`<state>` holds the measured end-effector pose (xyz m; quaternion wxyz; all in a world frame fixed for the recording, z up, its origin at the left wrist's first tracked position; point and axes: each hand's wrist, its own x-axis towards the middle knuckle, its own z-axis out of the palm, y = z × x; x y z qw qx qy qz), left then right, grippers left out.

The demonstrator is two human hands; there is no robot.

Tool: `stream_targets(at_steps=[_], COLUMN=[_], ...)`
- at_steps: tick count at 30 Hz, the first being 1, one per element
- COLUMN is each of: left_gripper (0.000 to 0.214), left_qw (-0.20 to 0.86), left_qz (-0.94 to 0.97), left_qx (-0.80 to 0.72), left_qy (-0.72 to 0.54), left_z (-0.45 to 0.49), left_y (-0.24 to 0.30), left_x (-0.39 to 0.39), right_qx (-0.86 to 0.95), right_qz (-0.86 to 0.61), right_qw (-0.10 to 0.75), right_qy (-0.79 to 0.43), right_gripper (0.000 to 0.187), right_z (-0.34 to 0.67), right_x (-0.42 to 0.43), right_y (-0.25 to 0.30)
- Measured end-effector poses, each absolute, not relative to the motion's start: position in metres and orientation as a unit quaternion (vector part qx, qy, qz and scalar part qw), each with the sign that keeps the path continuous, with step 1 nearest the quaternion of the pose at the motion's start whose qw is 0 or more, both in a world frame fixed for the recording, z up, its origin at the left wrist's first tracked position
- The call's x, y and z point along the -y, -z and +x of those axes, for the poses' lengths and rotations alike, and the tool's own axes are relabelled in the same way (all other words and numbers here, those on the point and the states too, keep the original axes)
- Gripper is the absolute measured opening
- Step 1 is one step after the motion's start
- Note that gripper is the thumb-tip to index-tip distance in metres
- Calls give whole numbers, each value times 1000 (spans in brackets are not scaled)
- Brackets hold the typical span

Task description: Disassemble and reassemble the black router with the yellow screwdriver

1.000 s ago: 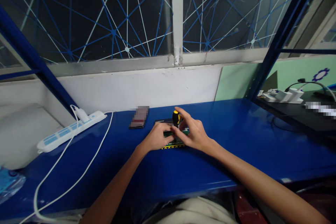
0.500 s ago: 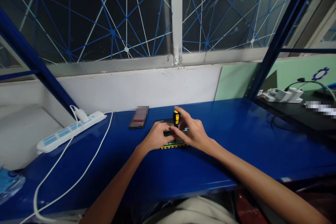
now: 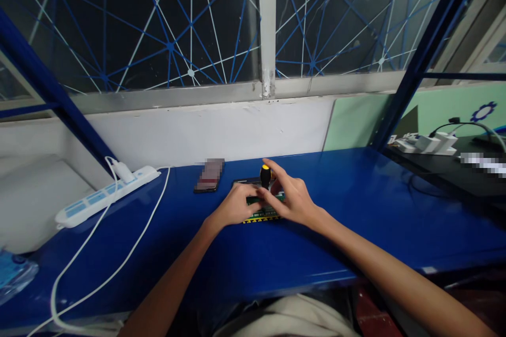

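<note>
Right fingers (image 3: 275,170) hold an upright screwdriver (image 3: 265,176) – tip hidden – left fingers (image 3: 245,189) partly hide a board (image 3: 262,212), grip unclear

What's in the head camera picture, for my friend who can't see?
A right hand holds an upright black-and-yellow tool handle over a green circuit board, the left hand close by, on a blue table.

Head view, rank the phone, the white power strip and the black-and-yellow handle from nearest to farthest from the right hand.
From the right hand:
1. Black-and-yellow handle, at its fingers.
2. Phone, on the table, left of both hands.
3. White power strip, farther left.
</note>
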<state>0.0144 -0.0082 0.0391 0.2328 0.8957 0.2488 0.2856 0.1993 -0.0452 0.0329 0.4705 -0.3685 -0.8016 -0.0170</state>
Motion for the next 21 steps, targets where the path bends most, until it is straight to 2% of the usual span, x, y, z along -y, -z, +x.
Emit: stream_targets(at_steps=[13, 21], left_gripper=[13, 9], left_qw=[246, 220], left_qz=[894, 895], left_qx=[-252, -262], left_qy=[-276, -286], left_z=[14, 15], left_y=[-44, -40], left_x=[11, 8], right_qx=[798, 797], right_qz=[-359, -363], right_qw=[483, 481], right_qy=[43, 50], right_gripper=[60, 58], right_z=[200, 200], right_x=[44, 44], right_y=[-33, -32])
